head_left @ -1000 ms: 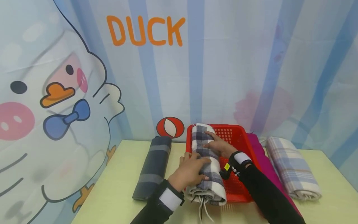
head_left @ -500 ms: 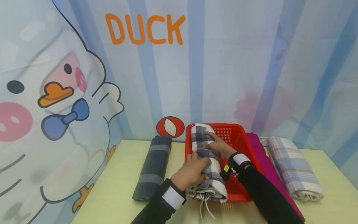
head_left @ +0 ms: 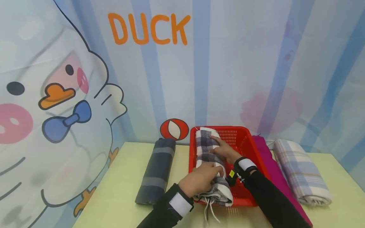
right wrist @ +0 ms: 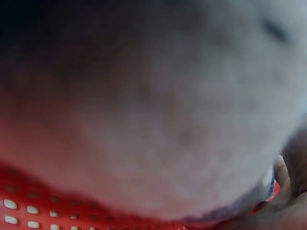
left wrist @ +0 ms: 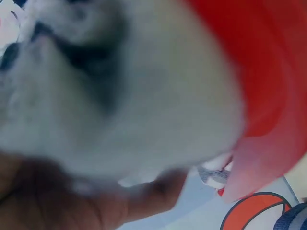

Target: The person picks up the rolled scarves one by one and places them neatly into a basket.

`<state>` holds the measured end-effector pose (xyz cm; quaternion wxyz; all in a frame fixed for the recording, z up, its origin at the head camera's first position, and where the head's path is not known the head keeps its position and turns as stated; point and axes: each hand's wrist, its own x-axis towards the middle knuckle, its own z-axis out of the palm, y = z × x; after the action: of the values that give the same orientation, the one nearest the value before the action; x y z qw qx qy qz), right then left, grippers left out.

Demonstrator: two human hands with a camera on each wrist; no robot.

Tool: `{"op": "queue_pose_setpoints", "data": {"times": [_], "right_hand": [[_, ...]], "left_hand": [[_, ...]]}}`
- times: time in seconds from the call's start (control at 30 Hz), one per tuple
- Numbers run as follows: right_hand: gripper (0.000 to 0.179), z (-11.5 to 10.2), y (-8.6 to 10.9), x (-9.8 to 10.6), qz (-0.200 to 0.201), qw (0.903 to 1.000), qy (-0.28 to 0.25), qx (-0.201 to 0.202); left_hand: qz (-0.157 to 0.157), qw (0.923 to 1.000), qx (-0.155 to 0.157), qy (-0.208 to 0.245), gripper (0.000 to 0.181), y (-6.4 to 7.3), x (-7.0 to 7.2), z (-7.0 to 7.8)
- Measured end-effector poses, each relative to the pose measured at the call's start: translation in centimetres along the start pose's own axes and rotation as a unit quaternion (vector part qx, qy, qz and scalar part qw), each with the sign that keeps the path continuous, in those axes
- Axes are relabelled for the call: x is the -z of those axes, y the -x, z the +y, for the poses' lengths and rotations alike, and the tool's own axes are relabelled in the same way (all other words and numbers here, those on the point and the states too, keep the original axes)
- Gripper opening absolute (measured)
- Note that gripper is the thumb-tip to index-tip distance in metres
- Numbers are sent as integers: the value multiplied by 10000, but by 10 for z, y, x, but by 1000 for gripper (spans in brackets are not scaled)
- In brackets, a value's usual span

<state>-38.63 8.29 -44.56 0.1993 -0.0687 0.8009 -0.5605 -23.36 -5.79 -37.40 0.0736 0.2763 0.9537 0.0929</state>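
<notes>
A rolled scarf (head_left: 206,141) in white and grey-blue plaid lies lengthwise along the left side of a red plastic basket (head_left: 248,142). Its near end overlaps the basket's front rim, and fringe strands hang from it. My left hand (head_left: 201,179) grips the near part of the roll from above, fingers curled over the cloth. Farther along, my right hand (head_left: 226,150) holds the roll from its right side, thumb and fingers spread on it. Blurred pale cloth (left wrist: 158,96) fills much of the left wrist view. The right wrist view is mostly blurred cloth, with the basket's perforated wall below.
A dark navy roll with grey stripes (head_left: 156,171) lies on the pale yellow table (head_left: 111,183) left of the basket. To the right are a magenta cloth (head_left: 273,167) and a pale blue-and-cream plaid roll (head_left: 300,172). A printed duck curtain (head_left: 233,63) hangs behind.
My left hand has shifted slightly right and toward the near end, its fingers curling more over the scarf, whose near end now looks more bunched. The right hand stays almost in place.
</notes>
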Motion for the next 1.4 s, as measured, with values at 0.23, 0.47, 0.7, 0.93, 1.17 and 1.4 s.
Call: {"op": "queue_pose_setpoints", "data": {"times": [0.23, 0.47, 0.7, 0.93, 1.17, 1.4], "right_hand": [[78, 2, 4, -1, -21, 9999, -81, 76], [79, 1, 2, 2, 184, 9993, 319, 4], [81, 0, 3, -1, 179, 9992, 341, -56], [80, 2, 4, -2, 223, 9979, 612, 64], [81, 2, 3, -3, 268, 9963, 813, 101], [82, 2, 3, -4, 284, 9954, 896, 173]], "left_hand": [[-115, 9997, -178, 138, 42, 0, 0, 0], [-541, 9969, -190, 546, 28, 0, -5, 4], [-1245, 9897, -38, 706, 52, 7, -7, 13], [-1427, 9889, -106, 396, 72, 9, -10, 16], [-1228, 9922, 33, 214, 62, 6, -15, 14], [-1119, 9937, -69, 22, 57, 4, -17, 11]]}}
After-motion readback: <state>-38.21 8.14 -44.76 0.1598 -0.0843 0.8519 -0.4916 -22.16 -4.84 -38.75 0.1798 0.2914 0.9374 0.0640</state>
